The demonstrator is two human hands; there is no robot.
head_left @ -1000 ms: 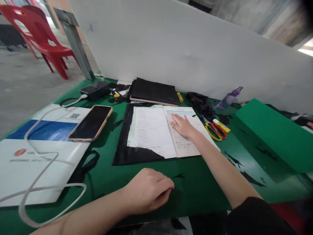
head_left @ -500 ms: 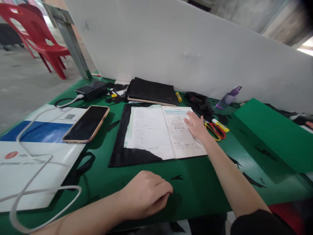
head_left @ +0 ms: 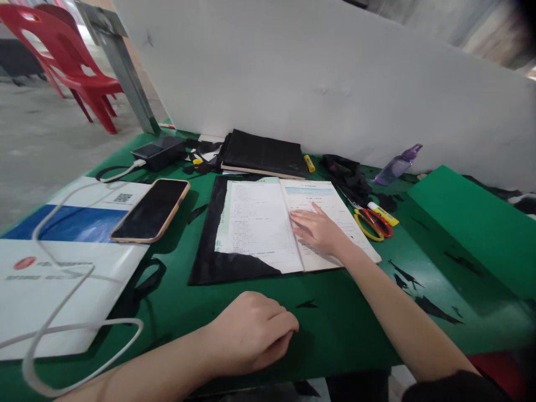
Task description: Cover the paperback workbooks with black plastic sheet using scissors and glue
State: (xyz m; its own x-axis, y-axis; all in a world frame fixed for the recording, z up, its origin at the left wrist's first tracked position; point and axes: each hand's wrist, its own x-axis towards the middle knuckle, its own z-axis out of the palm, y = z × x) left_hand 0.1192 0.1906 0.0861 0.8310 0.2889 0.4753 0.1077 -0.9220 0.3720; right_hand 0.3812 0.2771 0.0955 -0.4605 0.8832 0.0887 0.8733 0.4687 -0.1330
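Head view: I log right hand [head_left: 320, 230] on open book [head_left: 259, 223], fingers apart. Left hand [head_left: 253, 332] nearer, fingers curled together.

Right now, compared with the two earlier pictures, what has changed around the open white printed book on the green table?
The bare right hand moved rightward from near the centre fold of the open white printed book to its right edge, then back left toward the fold. Nothing was picked up. The curled bare left hand, black-screened phone and translucent purple bottle stayed put.
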